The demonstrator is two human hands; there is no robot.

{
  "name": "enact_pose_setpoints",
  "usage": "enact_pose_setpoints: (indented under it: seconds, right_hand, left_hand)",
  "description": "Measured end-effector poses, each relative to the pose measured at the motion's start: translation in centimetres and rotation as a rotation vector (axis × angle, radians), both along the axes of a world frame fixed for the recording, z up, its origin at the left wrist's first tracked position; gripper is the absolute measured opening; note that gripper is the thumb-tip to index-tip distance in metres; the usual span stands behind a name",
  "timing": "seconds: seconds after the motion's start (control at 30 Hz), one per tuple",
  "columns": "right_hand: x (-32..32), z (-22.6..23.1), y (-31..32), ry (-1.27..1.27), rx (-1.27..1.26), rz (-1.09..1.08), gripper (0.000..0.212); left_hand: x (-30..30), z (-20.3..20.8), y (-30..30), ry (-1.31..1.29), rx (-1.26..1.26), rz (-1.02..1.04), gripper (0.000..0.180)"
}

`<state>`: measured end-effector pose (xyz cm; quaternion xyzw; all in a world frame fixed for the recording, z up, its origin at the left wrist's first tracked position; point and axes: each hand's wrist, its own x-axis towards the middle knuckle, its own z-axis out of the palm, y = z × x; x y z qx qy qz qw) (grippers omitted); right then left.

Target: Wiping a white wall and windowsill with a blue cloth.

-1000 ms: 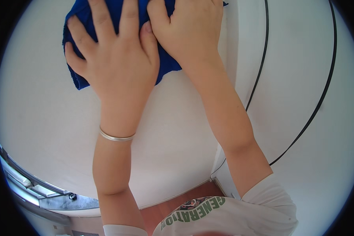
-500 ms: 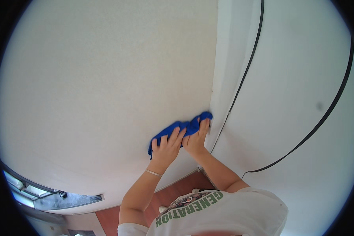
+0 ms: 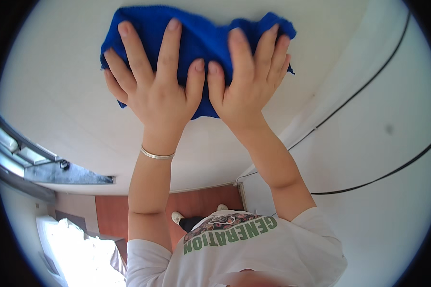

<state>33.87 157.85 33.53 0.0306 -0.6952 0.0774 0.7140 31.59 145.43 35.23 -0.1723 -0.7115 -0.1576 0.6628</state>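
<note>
My left hand (image 3: 160,98) and right hand (image 3: 244,91) spread flat on a blue cloth (image 3: 201,36) against the pale wall (image 3: 57,100) — wiping seems underway, how much remains unclear.

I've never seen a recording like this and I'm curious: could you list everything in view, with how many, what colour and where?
rumpled fabric cloth: 1, blue, upper middle
broad smooth surface: 1, off-white, behind the cloth
flat side wall: 1, white, right
thin flexible cables: 2, black, along the right
framed window: 1, dark frame, lower left
unclear fabric-like item: 1, bright white, lower left
floor: 1, reddish-brown, lower middle
shoes: 2, whitish, on the floor
short-sleeved printed shirt: 1, white, green-and-dark print, bottom
thin metallic bracelet: 1, silver, left wrist
forearms: 2, bare, middle
left grip: 1, bare, fingers spread over the cloth's left part
right grip: 1, bare, over its right part
</note>
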Motion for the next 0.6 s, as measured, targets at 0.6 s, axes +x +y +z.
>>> enact_pose_setpoints:
  seconds: [0.6]
  right_hand:
    - [-0.7, -17.6, -10.5, -0.313, 0.438, 0.157, 0.043]
  left_hand:
    - [-1.6, -19.4, -13.2, -0.269, 0.184, -0.108, 0.062]
